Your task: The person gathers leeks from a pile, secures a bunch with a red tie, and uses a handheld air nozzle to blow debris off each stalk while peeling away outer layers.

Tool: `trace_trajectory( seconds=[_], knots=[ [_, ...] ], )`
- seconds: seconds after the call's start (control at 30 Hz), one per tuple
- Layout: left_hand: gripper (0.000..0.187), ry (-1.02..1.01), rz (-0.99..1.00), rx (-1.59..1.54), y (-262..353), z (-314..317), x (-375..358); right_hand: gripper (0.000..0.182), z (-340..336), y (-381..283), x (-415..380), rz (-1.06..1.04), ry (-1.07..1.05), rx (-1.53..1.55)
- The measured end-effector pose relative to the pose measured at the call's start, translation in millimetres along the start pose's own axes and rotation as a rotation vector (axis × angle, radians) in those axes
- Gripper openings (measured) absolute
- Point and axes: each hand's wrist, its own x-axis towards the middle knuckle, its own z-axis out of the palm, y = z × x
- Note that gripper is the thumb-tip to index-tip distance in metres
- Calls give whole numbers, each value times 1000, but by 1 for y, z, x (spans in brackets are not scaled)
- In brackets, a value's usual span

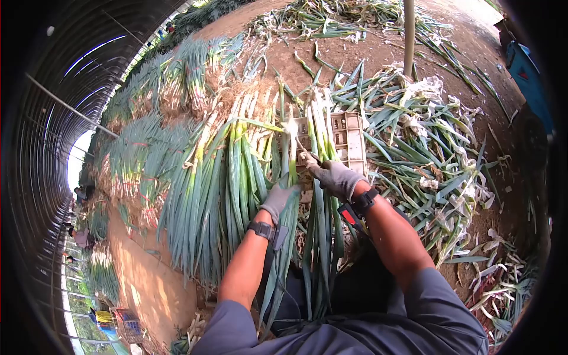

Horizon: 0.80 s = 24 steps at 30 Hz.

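1 leek [292,155] — long axis running forward
Left hand [279,201] nearer, clamped on its leafy end; right hand [337,179] just right — whether gripping, I cannot tell.

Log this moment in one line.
gloved left hand: gripping green onion stalk | gloved right hand: holding thin tool, blurred | crate: more onions across it

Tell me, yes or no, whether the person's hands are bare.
No, the left hand and the right hand both wear grey gloves.
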Motion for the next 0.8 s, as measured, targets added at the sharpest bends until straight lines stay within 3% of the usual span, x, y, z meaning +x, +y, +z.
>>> trace_trajectory(
  seconds=[0.03, 0.07, 0.17, 0.2, 0.3, 0.37, 0.43, 0.47, 0.57, 0.63, 0.7, 0.73, 0.8],
  knots=[
    [48, 31, 19, 88, 4, 4, -9, 66, 1, 1, 0, 13, -3, -11],
    [71, -11, 29, 51, -1, 5, -13, 66, 1, -8, -6, 26, -5, -20],
    [67, 76, -6, 230, -34, 6, -24, 66, 4, -20, -12, 62, -21, 19],
    [62, 22, -16, 39, -7, 13, -46, 65, 5, -22, -13, 43, -30, 17],
    [46, -2, -55, -37, 10, 17, -82, 57, 10, -25, -12, 62, -75, 10],
    [47, -22, -122, -210, 4, 16, -100, 56, 12, -28, -9, 24, -88, -131],
    [47, -58, -200, -473, -7, 12, -118, 57, 13, -38, -23, 19, -105, -67],
    [50, -53, -145, -313, -10, 13, -123, 58, 13, -43, -30, 17, -113, -34],
    [51, -39, -342, -424, -18, 7, -146, 58, 31, -21, -10, -133, -45, -78],
    [57, -49, -341, -577, -10, 12, -158, 60, 41, -8, 4, -155, -68, -82],
    [60, -73, -332, -677, -2, 13, -167, 61, 45, -11, 11, -18, -125, -164],
    [66, -129, -307, -719, -10, 8, -167, 72, 45, -10, 13, -29, -176, -139],
    [67, -161, -296, -749, -11, 3, -171, 72, 49, -12, 8, -58, -151, -82]
  ],
)
